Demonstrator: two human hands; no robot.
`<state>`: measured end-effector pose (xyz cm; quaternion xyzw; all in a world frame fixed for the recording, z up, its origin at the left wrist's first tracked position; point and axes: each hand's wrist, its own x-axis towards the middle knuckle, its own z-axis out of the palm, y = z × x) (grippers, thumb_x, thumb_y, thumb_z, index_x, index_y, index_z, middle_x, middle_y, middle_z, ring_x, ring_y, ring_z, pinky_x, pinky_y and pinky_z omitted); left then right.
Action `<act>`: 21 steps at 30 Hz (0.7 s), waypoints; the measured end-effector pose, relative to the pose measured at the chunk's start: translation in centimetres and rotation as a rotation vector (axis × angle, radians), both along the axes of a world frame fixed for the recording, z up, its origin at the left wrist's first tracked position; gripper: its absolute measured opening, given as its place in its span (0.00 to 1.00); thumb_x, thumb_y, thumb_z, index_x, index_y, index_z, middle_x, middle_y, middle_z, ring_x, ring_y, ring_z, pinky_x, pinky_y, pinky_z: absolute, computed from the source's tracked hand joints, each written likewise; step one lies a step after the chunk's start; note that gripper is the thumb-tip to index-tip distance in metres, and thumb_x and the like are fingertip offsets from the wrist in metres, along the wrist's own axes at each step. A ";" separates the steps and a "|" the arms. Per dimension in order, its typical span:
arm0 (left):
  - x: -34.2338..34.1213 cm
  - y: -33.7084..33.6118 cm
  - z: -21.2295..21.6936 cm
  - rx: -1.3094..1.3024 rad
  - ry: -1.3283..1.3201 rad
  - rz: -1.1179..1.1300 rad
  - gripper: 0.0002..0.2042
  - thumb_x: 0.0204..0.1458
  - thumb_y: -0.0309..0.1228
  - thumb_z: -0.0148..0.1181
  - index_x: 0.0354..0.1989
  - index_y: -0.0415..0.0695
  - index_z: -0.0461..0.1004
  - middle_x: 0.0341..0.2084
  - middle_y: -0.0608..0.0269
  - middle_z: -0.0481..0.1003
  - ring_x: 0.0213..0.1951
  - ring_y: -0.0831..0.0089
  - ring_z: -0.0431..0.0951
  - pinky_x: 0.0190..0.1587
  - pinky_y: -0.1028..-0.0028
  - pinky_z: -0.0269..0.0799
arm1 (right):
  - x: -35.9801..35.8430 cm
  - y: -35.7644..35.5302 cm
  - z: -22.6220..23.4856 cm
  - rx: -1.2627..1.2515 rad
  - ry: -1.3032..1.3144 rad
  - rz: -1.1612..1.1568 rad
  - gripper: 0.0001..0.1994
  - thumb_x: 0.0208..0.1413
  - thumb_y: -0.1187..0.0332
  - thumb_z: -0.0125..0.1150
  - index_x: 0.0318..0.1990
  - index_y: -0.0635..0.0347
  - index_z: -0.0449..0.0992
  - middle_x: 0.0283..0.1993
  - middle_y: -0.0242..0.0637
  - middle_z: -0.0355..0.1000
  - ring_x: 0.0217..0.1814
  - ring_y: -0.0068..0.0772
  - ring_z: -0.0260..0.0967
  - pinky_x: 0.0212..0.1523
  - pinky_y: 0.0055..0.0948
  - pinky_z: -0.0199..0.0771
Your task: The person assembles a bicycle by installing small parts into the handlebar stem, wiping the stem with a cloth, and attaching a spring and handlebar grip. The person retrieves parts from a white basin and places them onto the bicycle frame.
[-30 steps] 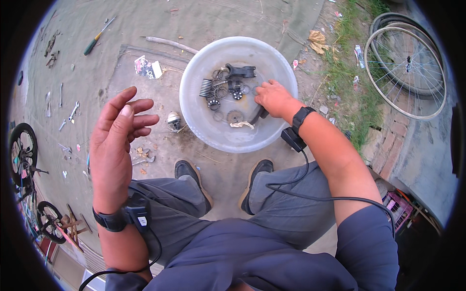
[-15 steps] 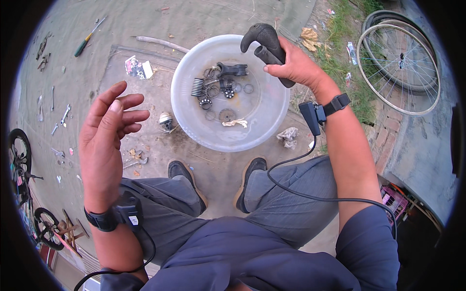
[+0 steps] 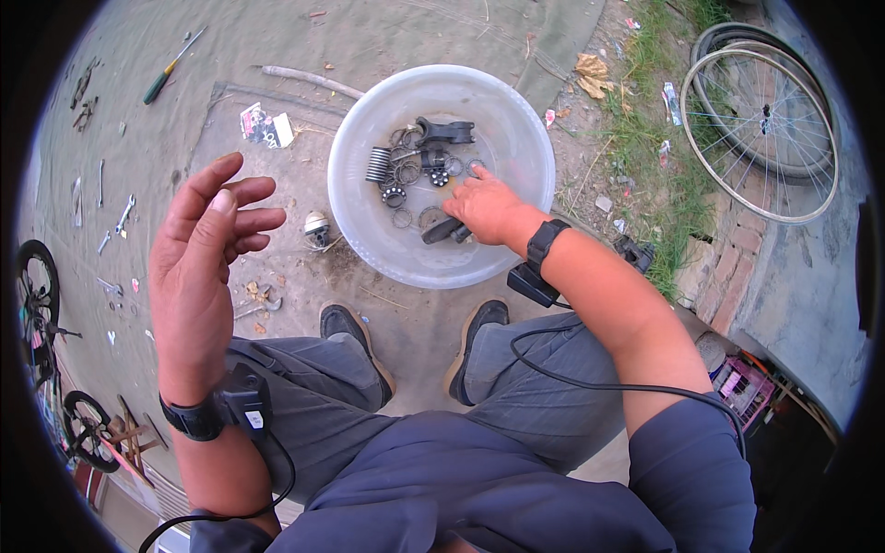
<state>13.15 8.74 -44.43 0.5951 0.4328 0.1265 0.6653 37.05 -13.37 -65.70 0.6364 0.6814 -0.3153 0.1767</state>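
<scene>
Our right hand (image 3: 487, 210) has dropped since the previous frame, from above the upper right rim of the wide, translucent whitish plastic basin (image 3: 347, 217) into its lower right part, and the curved matte black handle grip (image 3: 441, 230) has gone down with it.

Smooth, cloudy plastic flares out to a round lip at the centre of the frame. Inside, left of our hand, we see a ribbed silvery cylindrical stack (image 3: 377, 165), a chunky dark clamp-shaped part (image 3: 444, 131), a round bearing ring studded with pale balls (image 3: 394, 196), and thin wire-like metal rings (image 3: 402, 218).

Just below our right hand, the grip lies low in the basin, its rounded end pointing left, with a short black tube-like piece (image 3: 460, 234) right beside it. The fingers of this hand are bent close together, but we cannot tell whether they are clasping the grip. Our left hand (image 3: 207, 249) hangs at the left of the frame, its fingers loosely curled and spread apart, holding nothing.

Grey-green cloth (image 3: 277, 46) covers the ground at the upper left, carrying a green-and-yellow-handled screwdriver (image 3: 169, 76) and silvery metal wrenches (image 3: 124, 214). At the upper right, a thin-spoked, pale-rimmed bicycle wheel (image 3: 765, 117) leans near green grass (image 3: 680, 235) and reddish bricks (image 3: 724, 276).
</scene>
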 end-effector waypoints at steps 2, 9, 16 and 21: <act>-0.1 0.0 0.0 0.002 0.000 0.004 0.20 0.71 0.36 0.51 0.66 0.38 0.70 0.52 0.55 0.79 0.47 0.73 0.83 0.49 0.76 0.73 | -0.1 -0.2 -0.4 -0.014 -0.008 -0.011 0.18 0.53 0.71 0.65 0.53 0.46 0.78 0.50 0.36 0.76 0.62 0.42 0.73 0.77 0.53 0.54; -0.2 0.1 -0.1 -0.003 -0.012 0.005 0.20 0.70 0.36 0.51 0.66 0.38 0.70 0.51 0.55 0.80 0.47 0.73 0.83 0.49 0.76 0.73 | 0.7 0.2 -0.1 -0.123 -0.010 0.000 0.12 0.62 0.65 0.58 0.51 0.48 0.81 0.56 0.36 0.77 0.65 0.42 0.71 0.75 0.54 0.57; -0.5 0.5 -0.2 -0.003 -0.009 0.006 0.20 0.71 0.35 0.50 0.66 0.39 0.69 0.51 0.55 0.80 0.47 0.73 0.83 0.48 0.76 0.73 | 1.2 1.7 -0.9 -0.073 0.078 -0.250 0.17 0.67 0.57 0.50 0.50 0.52 0.81 0.53 0.41 0.79 0.56 0.45 0.77 0.61 0.51 0.69; -0.8 0.7 -0.3 -0.011 0.003 0.022 0.20 0.71 0.35 0.50 0.66 0.39 0.69 0.52 0.55 0.80 0.47 0.73 0.83 0.49 0.76 0.73 | 0.1 1.5 -3.2 0.128 0.049 -0.333 0.12 0.65 0.64 0.52 0.46 0.54 0.81 0.48 0.44 0.79 0.49 0.50 0.78 0.52 0.49 0.75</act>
